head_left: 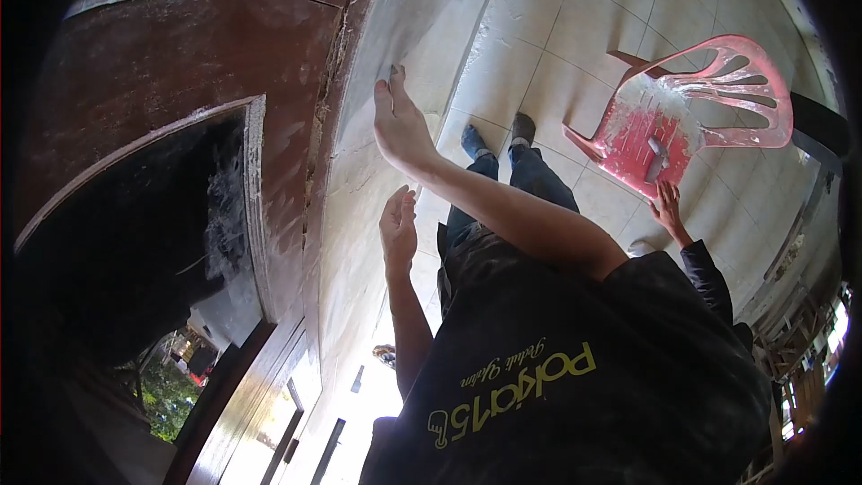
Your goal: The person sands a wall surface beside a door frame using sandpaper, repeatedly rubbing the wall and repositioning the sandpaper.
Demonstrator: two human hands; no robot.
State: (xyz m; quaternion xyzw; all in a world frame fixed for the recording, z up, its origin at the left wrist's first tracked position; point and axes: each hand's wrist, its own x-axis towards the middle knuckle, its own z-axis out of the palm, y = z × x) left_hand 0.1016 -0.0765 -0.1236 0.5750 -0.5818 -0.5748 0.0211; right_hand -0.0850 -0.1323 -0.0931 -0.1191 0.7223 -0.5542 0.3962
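My right hand (403,130) reaches across to the pale, smoothed wall (415,13), its fingers stretched toward the surface. The fingertips look dark, and whether they touch the wall cannot be made out. Lower down, my left hand (398,226) is raised close to the same wall, fingers up and loosely extended, with nothing visible in it. Part of its palm side is turned away from view.
A red plastic chair (620,139) smeared with white stands on the tiled floor (575,81), a small grey object (658,160) on its seat. Another person's hand (666,208) reaches to the seat's edge. A brown wooden frame (296,135) around a dark opening is at left.
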